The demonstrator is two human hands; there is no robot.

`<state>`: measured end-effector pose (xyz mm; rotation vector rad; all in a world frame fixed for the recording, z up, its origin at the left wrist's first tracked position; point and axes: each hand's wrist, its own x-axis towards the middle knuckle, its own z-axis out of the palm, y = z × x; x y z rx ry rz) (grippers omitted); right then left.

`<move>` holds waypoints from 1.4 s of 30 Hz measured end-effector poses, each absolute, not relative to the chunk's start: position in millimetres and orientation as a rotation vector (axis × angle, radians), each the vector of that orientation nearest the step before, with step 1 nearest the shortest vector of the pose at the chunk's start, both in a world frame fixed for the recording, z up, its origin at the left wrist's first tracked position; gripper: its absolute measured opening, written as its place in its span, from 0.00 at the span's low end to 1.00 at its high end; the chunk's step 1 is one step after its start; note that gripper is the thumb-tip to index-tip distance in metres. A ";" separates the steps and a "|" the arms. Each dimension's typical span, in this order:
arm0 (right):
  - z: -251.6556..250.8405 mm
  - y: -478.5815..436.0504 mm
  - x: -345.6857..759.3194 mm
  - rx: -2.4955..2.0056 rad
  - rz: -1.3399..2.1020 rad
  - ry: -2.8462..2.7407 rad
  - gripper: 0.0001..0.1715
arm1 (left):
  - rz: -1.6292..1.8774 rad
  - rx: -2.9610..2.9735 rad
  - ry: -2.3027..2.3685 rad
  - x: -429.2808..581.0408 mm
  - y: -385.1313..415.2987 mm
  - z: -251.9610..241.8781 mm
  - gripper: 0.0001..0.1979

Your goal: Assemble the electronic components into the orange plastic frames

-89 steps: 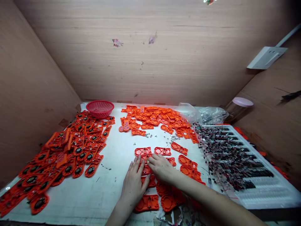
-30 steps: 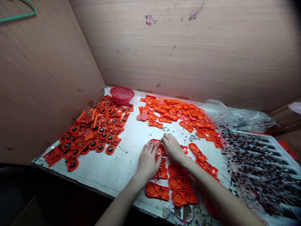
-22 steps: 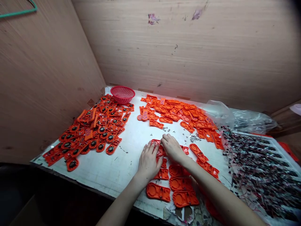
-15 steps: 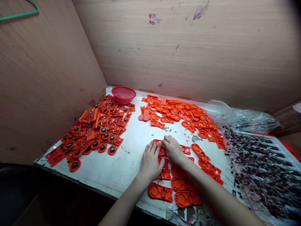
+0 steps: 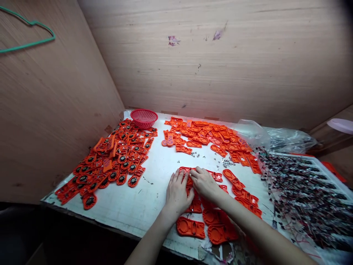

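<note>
My left hand [image 5: 178,191] lies over the left end of an orange plastic shell [image 5: 184,169], its fingers bent down onto it and the thumb toward the right hand. Against the same shell my right hand [image 5: 203,183] is closed, fingertips pinched together over its middle. Whatever is between those fingertips is hidden. Below and right of the hands, more open orange shells lie in rows, among them one shell [image 5: 190,227] with a round recess and small metal parts. Just beyond the hands, small metal pieces [image 5: 228,162] are scattered.
Orange shells with black round speakers [image 5: 121,158] are heaped at left, by a red basket [image 5: 143,118]. Another pile of orange shells [image 5: 209,134] lies at the back. Wired parts [image 5: 306,195] fill a white tray at right, near clear plastic bags [image 5: 289,140]. Wooden panels enclose the table.
The view has tilted up slightly, so the table sits lower in it. Both hands stay at the same shell, with only slight finger movement.
</note>
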<state>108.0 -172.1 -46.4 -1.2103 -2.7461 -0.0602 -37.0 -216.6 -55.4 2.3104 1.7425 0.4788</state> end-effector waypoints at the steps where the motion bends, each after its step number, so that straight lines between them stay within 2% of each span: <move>1: -45.4 -172.8 106.7 -1.209 -0.061 -2.768 0.07 | 0.471 2.311 1.742 -36.6 -216.9 -54.5 0.29; 4: -37.5 -176.4 110.5 -1.248 -0.034 -2.758 0.09 | 0.443 2.309 1.754 -36.6 -216.8 -46.9 0.27; 6: -29.8 -183.0 124.8 -1.298 0.008 -2.655 0.16 | 0.447 2.300 1.758 -39.5 -212.8 -38.8 0.25; 9: -22.2 -202.5 163.2 -1.336 0.088 -2.378 0.22 | 0.436 2.262 1.840 -46.5 -195.5 -29.9 0.29; 14: -28.3 -247.9 228.4 -1.411 0.196 -1.954 0.16 | 0.184 2.253 1.811 -36.4 -144.5 -30.4 0.32; 17: -33.1 -267.1 251.8 -1.478 0.254 -1.876 0.15 | 0.193 2.323 1.698 -16.5 -127.9 -27.0 0.32; 22: -50.4 -294.4 274.7 -1.580 0.189 -1.800 0.12 | 0.250 2.488 1.560 -13.7 -173.7 -29.4 0.35; 25: -70.7 -314.9 272.2 -1.653 0.058 -1.900 0.19 | 0.206 2.590 1.525 -26.0 -222.5 -47.5 0.40; 28: -81.2 -323.2 263.3 -1.644 -0.009 -2.110 0.28 | 0.204 2.654 1.539 -27.4 -248.6 -58.9 0.39; 32: -62.3 -291.8 253.9 -1.668 0.005 -2.073 0.27 | 0.238 2.664 1.578 -2.8 -248.0 -48.3 0.40; 35: -42.7 -245.0 244.1 -1.839 0.127 -2.018 0.22 | 0.143 2.659 1.429 24.4 -246.2 -40.6 0.46; 38: -38.4 -202.1 237.0 -1.961 0.270 -2.008 0.22 | 0.047 2.612 1.341 40.1 -246.8 -43.4 0.52; 42: -44.7 -175.7 253.0 -1.911 0.359 -2.014 0.22 | 0.000 2.607 1.200 36.6 -242.8 -46.3 0.50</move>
